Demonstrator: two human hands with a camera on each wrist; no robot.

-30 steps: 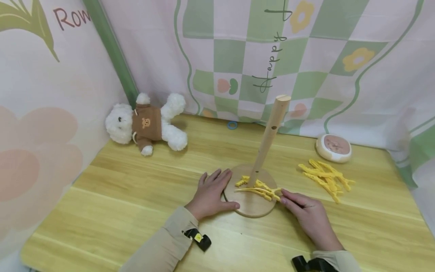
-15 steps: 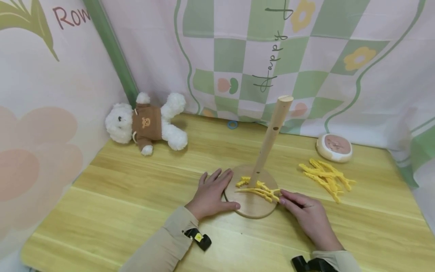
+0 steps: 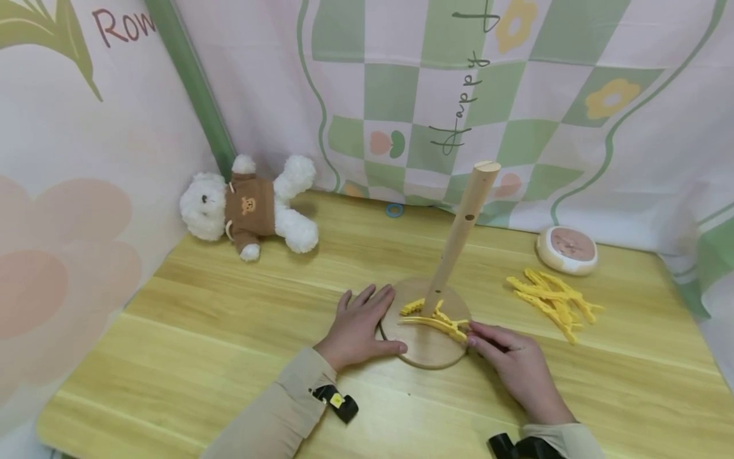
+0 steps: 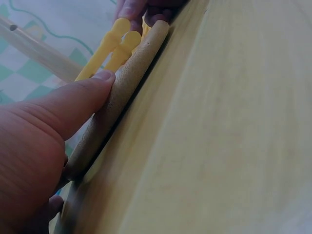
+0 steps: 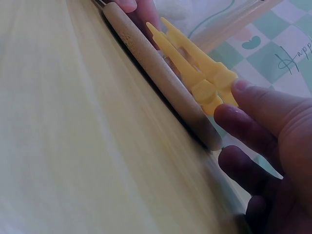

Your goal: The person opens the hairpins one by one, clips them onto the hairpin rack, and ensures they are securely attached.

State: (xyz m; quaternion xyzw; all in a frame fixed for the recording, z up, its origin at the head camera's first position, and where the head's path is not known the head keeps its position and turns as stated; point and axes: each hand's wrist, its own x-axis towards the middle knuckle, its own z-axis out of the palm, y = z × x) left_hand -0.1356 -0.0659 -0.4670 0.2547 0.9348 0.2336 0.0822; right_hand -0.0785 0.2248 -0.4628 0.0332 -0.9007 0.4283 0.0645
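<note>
A round wooden base [image 3: 421, 354] lies flat on the table, with a wooden post [image 3: 459, 236] rising from it. Several yellow plastic branch-shaped pieces lie on it about the post's foot. My left hand [image 3: 358, 331] rests on the base's left side, fingers spread and thumb [image 4: 80, 102] along the front rim. At the right rim my right hand [image 3: 522, 363] pinches the forked end of a yellow branch-shaped piece [image 3: 432, 322] between thumb and forefinger. In the right wrist view two tapered yellow pieces [image 5: 197, 58] lie side by side over the disc, thumb on the nearer end.
A loose pile of yellow branch-shaped pieces [image 3: 553, 299] lies to the right. Behind it sits a rounded white-and-pink object [image 3: 568, 250]. A white plush toy in a brown shirt [image 3: 250, 205] lies back left, and a small blue ring [image 3: 394, 210] near the curtain [image 3: 390, 92].
My right hand has shifted slightly left over the base, and the yellow piece in its fingers has moved a little with it. My left hand keeps its place on the base.
</note>
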